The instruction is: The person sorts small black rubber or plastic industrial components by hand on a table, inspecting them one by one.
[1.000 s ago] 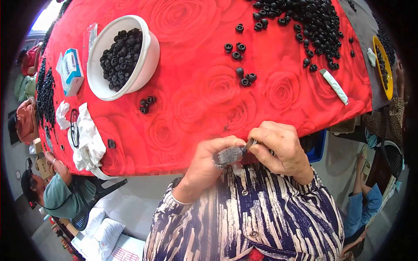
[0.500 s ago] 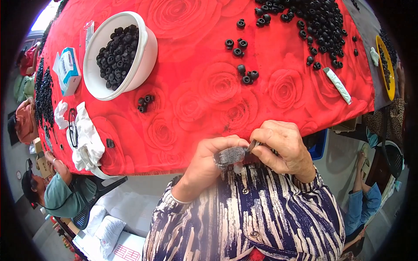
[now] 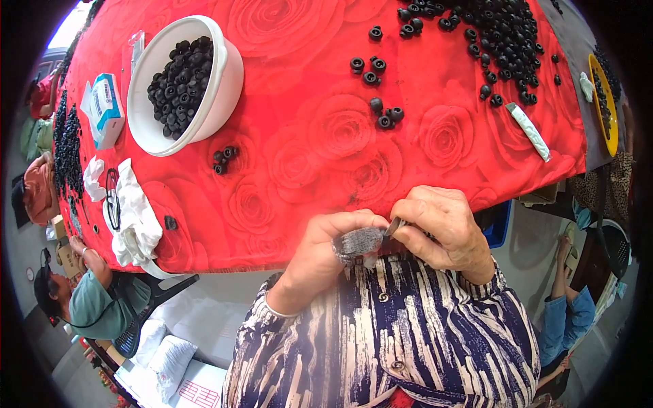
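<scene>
My left hand and my right hand meet close to my body, just off the table's near edge. A grey knitted cover wraps a finger of the left hand. That hand's fingers are bent inward, and whatever they pinch is hidden. Between thumb and fingers of the right hand sits a small, flat, blade-like piece, brownish and dark, its tip against the left fingertips. Small black rubber-looking parts with round holes lie heaped at the far right. More black parts fill a white bowl.
A red rose-patterned cloth covers the table. On the left are a tissue box, glasses and white cloth. A white packet lies at right, near a yellow tray. A person in green sits left.
Both hands keep nearly the same pose, fingertips together. The view has shifted very slightly; the bowl and loose black parts lie as before.
</scene>
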{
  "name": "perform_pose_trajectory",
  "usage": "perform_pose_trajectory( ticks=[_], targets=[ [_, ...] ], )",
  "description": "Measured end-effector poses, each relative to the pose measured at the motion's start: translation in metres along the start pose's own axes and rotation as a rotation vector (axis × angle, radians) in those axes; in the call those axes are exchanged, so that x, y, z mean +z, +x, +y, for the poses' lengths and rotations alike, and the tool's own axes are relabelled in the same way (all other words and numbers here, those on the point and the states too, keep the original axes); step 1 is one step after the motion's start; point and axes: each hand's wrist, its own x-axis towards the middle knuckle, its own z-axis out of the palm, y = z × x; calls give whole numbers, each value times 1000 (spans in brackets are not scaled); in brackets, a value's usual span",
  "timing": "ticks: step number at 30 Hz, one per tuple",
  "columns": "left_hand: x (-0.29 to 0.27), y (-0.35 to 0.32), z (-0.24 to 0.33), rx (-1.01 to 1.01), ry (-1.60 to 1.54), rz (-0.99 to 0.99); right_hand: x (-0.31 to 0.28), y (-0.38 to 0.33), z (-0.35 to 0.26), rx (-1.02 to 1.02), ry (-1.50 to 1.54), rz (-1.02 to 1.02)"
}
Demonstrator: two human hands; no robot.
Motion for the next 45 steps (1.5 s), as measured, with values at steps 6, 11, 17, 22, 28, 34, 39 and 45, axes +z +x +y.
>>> perform_pose_trajectory(
  ticks=[6,11,17,22,28,34,39,45],
  targets=[
    [-1,-1,0,-30,-4,10,-1,1,-1,3,-2,-10],
    [0,-1,2,-43,-19,-5,-1,1,-1,-1,6,-9],
    [0,1,3,-53,-6,-7,-5,3,-2,9,-8,-50],
    [2,-1,5,-97,-23,57,-8,10,1,-16,-30,-91],
    [2,3,8,-101,-74,68,-5,8,0,-78,-44,-257],
    [-5,3,-4,-7,-181,84,-10,-5,-5,33,304,33],
    [3,1,-5,41,-127,138,11,-6,-10,7,91,245],
    [7,-3,-15,37,-221,57,26,-5,-9,-221,-128,320]
  ],
)
